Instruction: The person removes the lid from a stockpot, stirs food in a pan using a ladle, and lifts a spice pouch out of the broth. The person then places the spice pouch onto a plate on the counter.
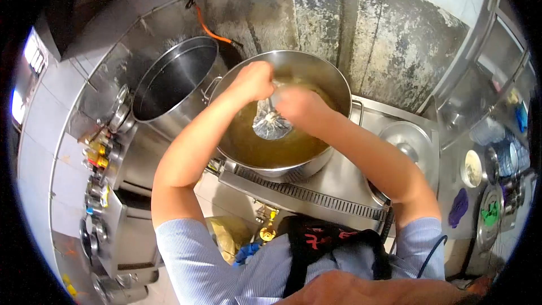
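Note:
Over a large steel stockpot with yellowish-brown liquid in it, both my hands are close together. My left hand is closed in a fist, its fingers around the upper part of what looks like a clear, crinkled plastic bag. My right hand, blurred by motion, is closed at the bag's gathered neck, just right of the left hand. The bag hangs inside the pot's rim, shiny and whitish. Whether its bottom touches the liquid I cannot tell.
A second tall pot stands to the left, dark inside. An orange hose hangs on the stained wall behind. Right of the stockpot, a round metal lid or pan lies on the steel stove top. Bowls and bottles crowd both sides.

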